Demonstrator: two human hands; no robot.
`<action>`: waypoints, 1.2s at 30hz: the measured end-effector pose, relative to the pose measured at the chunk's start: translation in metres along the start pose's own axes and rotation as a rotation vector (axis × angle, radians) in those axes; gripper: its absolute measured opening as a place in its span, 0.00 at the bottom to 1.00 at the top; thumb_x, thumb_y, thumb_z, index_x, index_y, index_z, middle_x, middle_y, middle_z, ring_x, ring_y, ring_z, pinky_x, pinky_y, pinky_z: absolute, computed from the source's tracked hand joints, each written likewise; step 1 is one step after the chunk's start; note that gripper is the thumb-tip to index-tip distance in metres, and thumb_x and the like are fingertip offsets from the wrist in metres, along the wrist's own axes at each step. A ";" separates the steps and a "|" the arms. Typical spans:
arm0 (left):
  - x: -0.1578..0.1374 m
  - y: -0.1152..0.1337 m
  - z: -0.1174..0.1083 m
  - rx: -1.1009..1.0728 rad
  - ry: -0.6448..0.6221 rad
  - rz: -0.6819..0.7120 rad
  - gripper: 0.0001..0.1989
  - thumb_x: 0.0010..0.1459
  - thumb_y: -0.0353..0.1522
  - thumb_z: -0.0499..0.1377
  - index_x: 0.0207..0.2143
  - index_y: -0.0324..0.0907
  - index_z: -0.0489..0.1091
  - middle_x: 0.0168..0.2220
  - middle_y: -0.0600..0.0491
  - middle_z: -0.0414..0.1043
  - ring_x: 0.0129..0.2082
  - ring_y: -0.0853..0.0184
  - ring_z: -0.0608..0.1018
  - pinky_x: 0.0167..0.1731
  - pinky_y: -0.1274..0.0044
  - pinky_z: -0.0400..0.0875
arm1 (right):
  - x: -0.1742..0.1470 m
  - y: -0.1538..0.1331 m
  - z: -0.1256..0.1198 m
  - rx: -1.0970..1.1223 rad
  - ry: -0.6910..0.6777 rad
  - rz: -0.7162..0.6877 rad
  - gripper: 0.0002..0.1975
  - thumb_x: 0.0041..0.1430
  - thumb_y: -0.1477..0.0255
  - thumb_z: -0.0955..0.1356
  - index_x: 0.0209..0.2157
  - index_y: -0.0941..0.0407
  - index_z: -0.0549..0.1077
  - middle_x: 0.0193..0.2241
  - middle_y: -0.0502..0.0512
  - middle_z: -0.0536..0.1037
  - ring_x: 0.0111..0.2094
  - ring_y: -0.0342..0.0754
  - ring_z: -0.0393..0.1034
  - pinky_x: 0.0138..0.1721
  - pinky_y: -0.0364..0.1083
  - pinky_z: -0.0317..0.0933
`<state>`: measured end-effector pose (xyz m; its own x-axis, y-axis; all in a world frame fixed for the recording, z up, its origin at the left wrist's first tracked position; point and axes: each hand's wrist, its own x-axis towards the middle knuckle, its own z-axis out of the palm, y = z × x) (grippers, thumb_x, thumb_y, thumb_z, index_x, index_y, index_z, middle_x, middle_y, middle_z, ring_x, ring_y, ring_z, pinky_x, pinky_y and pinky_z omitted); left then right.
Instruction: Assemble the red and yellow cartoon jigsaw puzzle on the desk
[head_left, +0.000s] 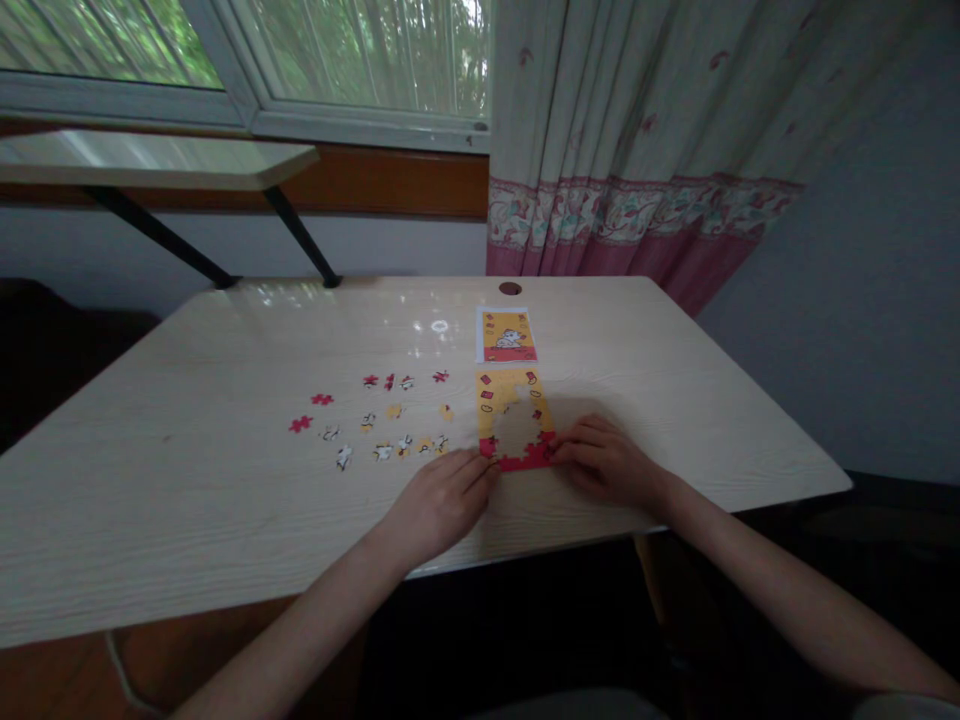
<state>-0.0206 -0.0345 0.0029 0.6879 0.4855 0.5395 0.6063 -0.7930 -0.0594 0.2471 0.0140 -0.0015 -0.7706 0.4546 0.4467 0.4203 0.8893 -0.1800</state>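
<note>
A partly assembled jigsaw puzzle (525, 462) lies flat on the table, a yellow and red border around an unfilled middle where the tabletop shows. My left hand (450, 493) rests at its lower left corner, fingers together and pressed against the red edge. At the lower right edge, the bent fingers of my right hand (609, 462) grip the red border. Just beyond the puzzle lies a picture card (507, 337) with a white animal on yellow and red. Loose jigsaw pieces (384, 452), white, yellow and red, are scattered to the left of the puzzle.
The pale wooden table (225, 480) has its front edge close below my wrists. A raised shelf (172, 160) on black legs stands at the back left. A round brown cable hole (510, 288) sits near the back edge, before a curtain (600, 215).
</note>
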 end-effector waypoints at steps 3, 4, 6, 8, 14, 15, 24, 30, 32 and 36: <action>-0.001 0.000 0.000 -0.009 -0.008 -0.003 0.13 0.62 0.24 0.46 0.38 0.34 0.70 0.36 0.45 0.76 0.36 0.64 0.77 0.37 0.71 0.76 | -0.001 0.001 0.001 -0.038 0.052 0.057 0.08 0.58 0.76 0.64 0.36 0.55 0.74 0.35 0.55 0.77 0.35 0.47 0.68 0.39 0.48 0.60; -0.001 0.000 0.000 -0.012 -0.012 -0.007 0.13 0.62 0.24 0.46 0.38 0.34 0.70 0.36 0.45 0.76 0.36 0.64 0.77 0.38 0.71 0.76 | -0.001 0.001 0.002 -0.045 0.056 0.070 0.08 0.57 0.76 0.64 0.36 0.55 0.74 0.34 0.55 0.77 0.35 0.47 0.67 0.39 0.48 0.60; -0.001 0.001 0.000 -0.021 -0.020 -0.015 0.13 0.61 0.24 0.46 0.39 0.35 0.70 0.37 0.46 0.76 0.37 0.64 0.77 0.37 0.71 0.76 | -0.001 0.000 0.002 -0.042 0.044 0.078 0.08 0.57 0.76 0.64 0.35 0.55 0.75 0.33 0.56 0.77 0.34 0.47 0.67 0.38 0.48 0.60; -0.001 0.001 0.000 -0.033 -0.030 -0.023 0.13 0.61 0.24 0.47 0.39 0.35 0.70 0.36 0.46 0.76 0.37 0.64 0.76 0.37 0.71 0.76 | 0.000 0.000 0.002 -0.024 0.026 0.077 0.08 0.56 0.76 0.64 0.34 0.56 0.75 0.33 0.55 0.77 0.34 0.47 0.66 0.38 0.48 0.60; -0.003 0.001 0.002 -0.070 -0.071 -0.036 0.12 0.60 0.24 0.47 0.38 0.36 0.70 0.34 0.47 0.75 0.36 0.64 0.76 0.37 0.71 0.75 | 0.001 -0.001 0.001 -0.005 0.005 0.096 0.08 0.57 0.76 0.64 0.33 0.56 0.75 0.32 0.56 0.77 0.34 0.47 0.66 0.38 0.48 0.60; -0.003 0.001 0.003 -0.070 -0.068 -0.037 0.12 0.60 0.24 0.47 0.38 0.36 0.70 0.34 0.47 0.75 0.36 0.64 0.75 0.37 0.71 0.75 | 0.001 -0.001 0.001 -0.006 0.002 0.099 0.08 0.57 0.76 0.64 0.33 0.56 0.75 0.32 0.56 0.77 0.34 0.47 0.66 0.38 0.48 0.60; 0.001 0.003 0.003 -0.058 -0.140 -0.087 0.10 0.59 0.25 0.49 0.36 0.37 0.69 0.35 0.46 0.74 0.37 0.62 0.75 0.36 0.70 0.74 | -0.002 0.001 0.004 -0.027 0.032 0.093 0.09 0.59 0.75 0.63 0.39 0.55 0.74 0.36 0.57 0.77 0.36 0.48 0.68 0.40 0.49 0.61; -0.002 -0.009 -0.012 -0.098 -0.142 -0.120 0.10 0.58 0.26 0.50 0.37 0.37 0.70 0.35 0.46 0.73 0.36 0.62 0.74 0.35 0.69 0.73 | 0.000 0.000 0.003 -0.017 0.029 0.100 0.09 0.59 0.75 0.63 0.37 0.55 0.74 0.35 0.56 0.77 0.36 0.47 0.69 0.39 0.48 0.62; -0.010 -0.022 -0.023 -0.092 -0.120 -0.183 0.11 0.60 0.28 0.49 0.38 0.37 0.71 0.34 0.45 0.73 0.35 0.62 0.74 0.34 0.70 0.72 | 0.000 0.000 0.003 -0.018 0.032 0.102 0.09 0.59 0.75 0.63 0.36 0.55 0.74 0.35 0.56 0.77 0.35 0.48 0.69 0.39 0.49 0.62; -0.034 -0.059 -0.056 -0.046 -0.166 -0.480 0.12 0.60 0.31 0.49 0.39 0.38 0.71 0.36 0.46 0.73 0.36 0.62 0.74 0.36 0.71 0.71 | 0.000 0.000 0.003 -0.007 0.037 0.108 0.08 0.58 0.76 0.63 0.36 0.55 0.74 0.35 0.56 0.77 0.36 0.48 0.68 0.40 0.49 0.62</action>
<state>-0.1023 -0.0245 0.0347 0.3926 0.8482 0.3556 0.8540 -0.4797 0.2014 0.2459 0.0146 -0.0043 -0.7021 0.5458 0.4573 0.5036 0.8346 -0.2231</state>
